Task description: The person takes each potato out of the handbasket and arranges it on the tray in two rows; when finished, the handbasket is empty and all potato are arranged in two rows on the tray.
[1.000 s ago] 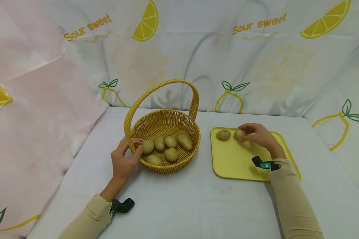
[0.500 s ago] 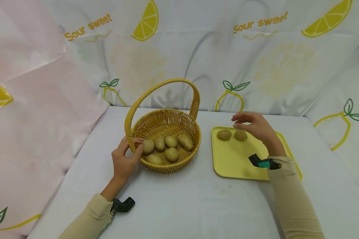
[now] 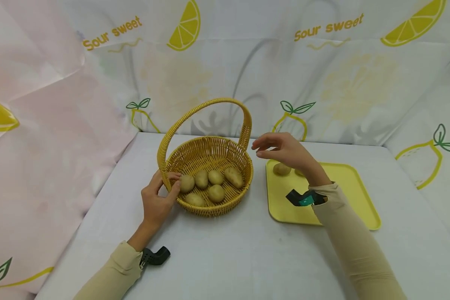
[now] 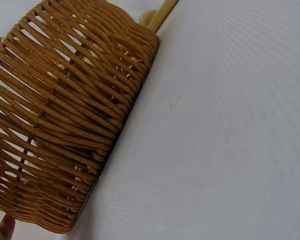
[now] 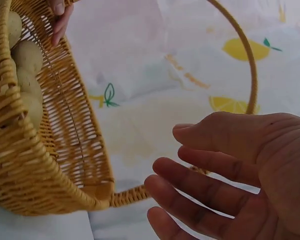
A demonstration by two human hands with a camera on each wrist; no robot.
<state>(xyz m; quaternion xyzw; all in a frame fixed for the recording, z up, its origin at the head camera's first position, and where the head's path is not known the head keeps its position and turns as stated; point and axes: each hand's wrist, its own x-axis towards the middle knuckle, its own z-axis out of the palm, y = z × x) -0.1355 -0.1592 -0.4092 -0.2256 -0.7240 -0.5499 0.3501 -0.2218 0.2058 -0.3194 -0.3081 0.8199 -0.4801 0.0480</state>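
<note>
Notably, from my seat the key relation is right hand to oblong potato. Potato lies inside the basket, by the right side wall, leftward of the right fingertips and closer to the wearer. Its long axis slants from far left to near right. Five other potatoes sit to its left and front; two more lie on the yellow tray, one pointed to here: tray potato, its neighbour mostly behind the right wrist.

Right hand: holds nothing, fingers relaxed and lightly bent, thumb apart. Hangs between tray and basket, just beside the handle at its far-right foot; height above the rim I cannot fix. Left hand: grips the left rim by the handle's other foot, thumb beside the nearest round potato; touching or not, I cannot tell.

Nearer to the oblong potato, I judge: right. Edges to mind: handle foot and right rim. Best room, in my reading: over the near-right rim, where the arch does not cross. A strip of white table separates basket and tray.
</note>
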